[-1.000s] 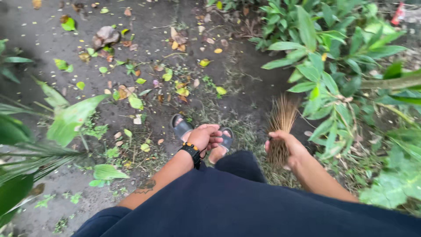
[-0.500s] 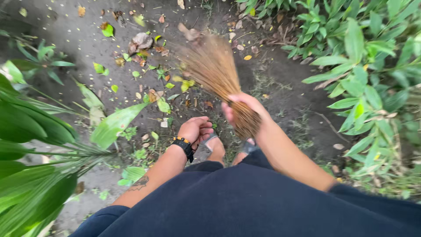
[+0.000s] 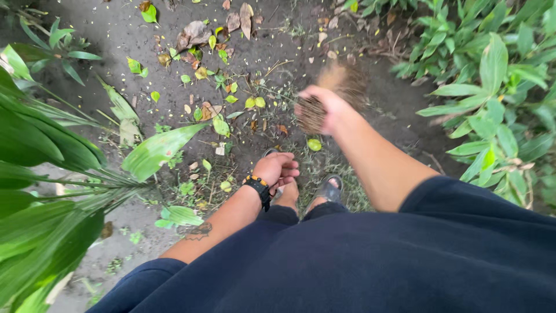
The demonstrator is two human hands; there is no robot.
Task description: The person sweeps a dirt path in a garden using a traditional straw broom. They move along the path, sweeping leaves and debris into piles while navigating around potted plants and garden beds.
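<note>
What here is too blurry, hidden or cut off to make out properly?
All in the head view:
- The broom bristles are smeared by motion blur, so their ends and where they meet the ground cannot be told.
- The right hand wraps the bundle and hides how it is tied.
- The left hand is curled, its palm hidden.
- The sandals are mostly covered by the dark clothing.
- The plants are cut off by the right edge.

Fallen leaves (image 3: 214, 75) lie ahead, plants (image 3: 498, 87) right.

Open dirt path (image 3: 116, 35) is left free toward twelve o'clock, strewn only with fallen leaves (image 3: 200, 72). Passage is blocked at three o'clock by leafy shrubs (image 3: 498, 87), at nine by broad-leaved plants (image 3: 46, 150).
</note>
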